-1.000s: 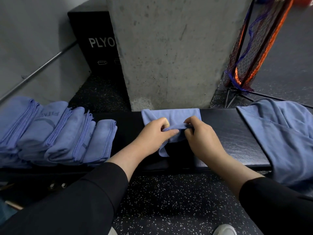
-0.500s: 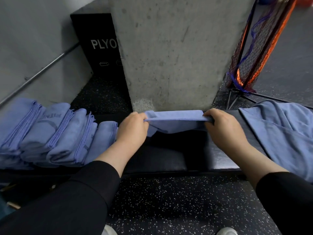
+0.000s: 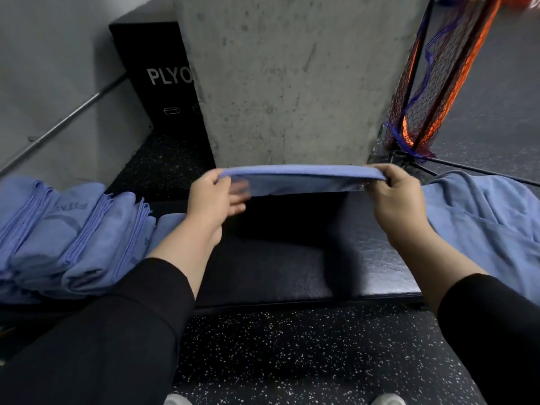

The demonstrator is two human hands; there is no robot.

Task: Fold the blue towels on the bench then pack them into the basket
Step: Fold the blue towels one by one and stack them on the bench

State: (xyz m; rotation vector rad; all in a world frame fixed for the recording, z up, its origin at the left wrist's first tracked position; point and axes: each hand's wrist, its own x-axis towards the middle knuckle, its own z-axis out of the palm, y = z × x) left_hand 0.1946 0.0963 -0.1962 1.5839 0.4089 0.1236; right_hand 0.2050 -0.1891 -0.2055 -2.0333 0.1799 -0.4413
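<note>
A blue towel (image 3: pixel 301 179) is stretched flat and lifted above the black bench (image 3: pixel 292 264), seen almost edge-on. My left hand (image 3: pixel 214 200) pinches its left end and my right hand (image 3: pixel 394 197) pinches its right end. Several folded blue towels (image 3: pixel 73 238) lie in a leaning row on the bench's left part. A loose, unfolded blue towel (image 3: pixel 491 223) lies spread over the bench's right end. No basket is in view.
A concrete pillar (image 3: pixel 292 77) stands right behind the bench. A black plyo box (image 3: pixel 157 80) sits behind it at the left, by a wall with a metal rail (image 3: pixel 67 124). An orange and dark net on a stand (image 3: pixel 432 83) is at the right.
Both hands went from pinching the towel's middle on the bench to its two ends, pulled apart, and lifted it taut off the bench.
</note>
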